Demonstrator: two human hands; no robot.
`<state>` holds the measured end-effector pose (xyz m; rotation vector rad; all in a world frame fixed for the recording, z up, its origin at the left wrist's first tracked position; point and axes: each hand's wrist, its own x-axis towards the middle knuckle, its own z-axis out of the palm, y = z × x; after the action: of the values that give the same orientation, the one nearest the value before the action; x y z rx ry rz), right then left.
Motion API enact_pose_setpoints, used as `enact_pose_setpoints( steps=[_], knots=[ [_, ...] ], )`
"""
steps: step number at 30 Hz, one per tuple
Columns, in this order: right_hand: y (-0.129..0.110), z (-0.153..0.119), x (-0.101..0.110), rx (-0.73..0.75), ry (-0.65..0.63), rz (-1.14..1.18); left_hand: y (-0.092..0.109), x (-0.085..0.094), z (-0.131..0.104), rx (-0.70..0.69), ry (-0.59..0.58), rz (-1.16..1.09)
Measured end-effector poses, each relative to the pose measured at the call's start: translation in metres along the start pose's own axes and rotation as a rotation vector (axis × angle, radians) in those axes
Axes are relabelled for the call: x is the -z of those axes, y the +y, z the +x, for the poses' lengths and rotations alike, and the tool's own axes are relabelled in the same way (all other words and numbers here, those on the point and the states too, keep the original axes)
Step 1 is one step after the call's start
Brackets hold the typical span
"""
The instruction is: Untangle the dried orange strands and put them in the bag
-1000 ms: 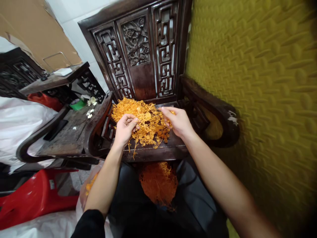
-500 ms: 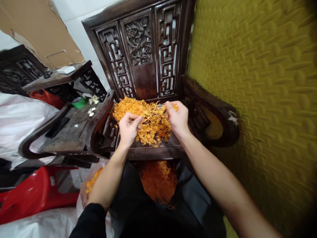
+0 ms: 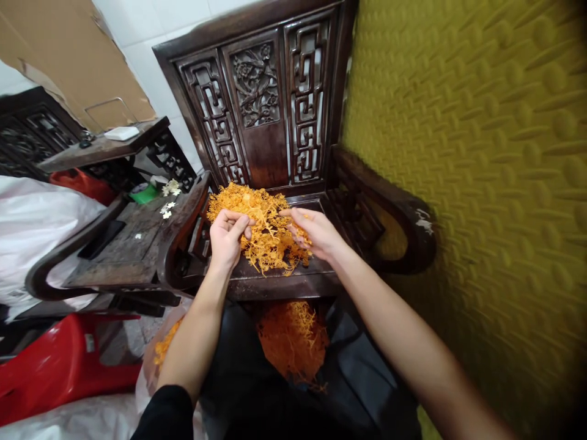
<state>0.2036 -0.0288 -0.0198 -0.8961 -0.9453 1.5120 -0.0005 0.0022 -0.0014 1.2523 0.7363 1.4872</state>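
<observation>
From my end of the head feed, I judge that everything hangs on the gap between the two hands. The pile of orange branching sprigs lies on the seat of the carved wooden chair, ahead of and between them, spreading from the far left down toward the near right, so its long axis runs at a slant across my view. Single stems point several ways, and I can't pick one common direction.

My left hand is over the pile's near left edge, its thumb and forefinger pinched narrow, seemingly on a thin stem; the contact is too small for me to be sure. From those fingers the pale, tangled stems lie just to the right, and I read the left as the nearer hand to them.

My right hand is at the pile's right edge. Its curled fingers hold a small bunch of sprigs against the palm, while the forefinger reaches out leftward, toward the left hand, with the thumb close alongside.

Below the seat's front edge, well apart from both hands, more orange material sits between the knees.
</observation>
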Motion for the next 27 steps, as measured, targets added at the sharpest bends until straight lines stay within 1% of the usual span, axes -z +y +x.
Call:
enact_pose_setpoints(
  steps=[2, 4, 6, 8, 10, 11, 14, 16, 18, 20, 21, 23, 24, 25, 27],
  knots=[
    [0.002, 0.001, -0.005, -0.094, -0.054, 0.017, 0.000, 0.000, -0.001, 0.005, -0.027, -0.011],
    [0.005, 0.004, -0.009, -0.150, -0.094, 0.053, 0.000, 0.000, -0.002, 0.024, -0.075, -0.023],
    [0.007, 0.006, -0.015, -0.167, -0.135, 0.095, -0.001, 0.001, -0.003, 0.050, -0.129, -0.031],
    [0.007, 0.006, -0.020, -0.129, -0.149, 0.113, -0.002, 0.002, -0.004, 0.069, -0.167, -0.035],
    [0.007, 0.005, -0.024, -0.052, -0.106, 0.079, -0.003, 0.003, -0.005, 0.066, -0.189, -0.020],
    [0.008, 0.005, -0.025, -0.008, -0.060, 0.045, -0.004, 0.002, -0.005, 0.057, -0.200, -0.004],
    [0.011, 0.007, -0.024, 0.126, 0.143, -0.121, -0.004, 0.000, -0.007, 0.015, -0.220, 0.035],
    [0.013, 0.010, -0.017, 0.212, 0.259, -0.281, -0.001, -0.001, -0.008, -0.029, -0.196, 0.016],
    [0.012, 0.013, -0.005, 0.287, 0.277, -0.453, 0.005, 0.001, -0.007, -0.056, -0.145, -0.014],
    [0.005, 0.014, 0.014, 0.346, 0.300, -0.511, 0.013, 0.007, -0.003, -0.084, -0.062, -0.048],
    [0.000, 0.015, 0.026, 0.365, 0.348, -0.466, 0.017, 0.012, -0.001, -0.108, -0.010, -0.074],
    [-0.011, 0.015, 0.047, 0.356, 0.476, -0.259, 0.024, 0.022, 0.005, -0.157, 0.080, -0.149],
    [-0.015, 0.014, 0.055, 0.330, 0.498, -0.149, 0.026, 0.025, 0.007, -0.161, 0.095, -0.192],
    [-0.018, 0.014, 0.059, 0.292, 0.481, -0.064, 0.027, 0.027, 0.008, -0.137, 0.086, -0.235],
    [-0.018, 0.011, 0.056, 0.211, 0.364, 0.005, 0.026, 0.025, 0.008, -0.025, 0.022, -0.316]
  ],
)
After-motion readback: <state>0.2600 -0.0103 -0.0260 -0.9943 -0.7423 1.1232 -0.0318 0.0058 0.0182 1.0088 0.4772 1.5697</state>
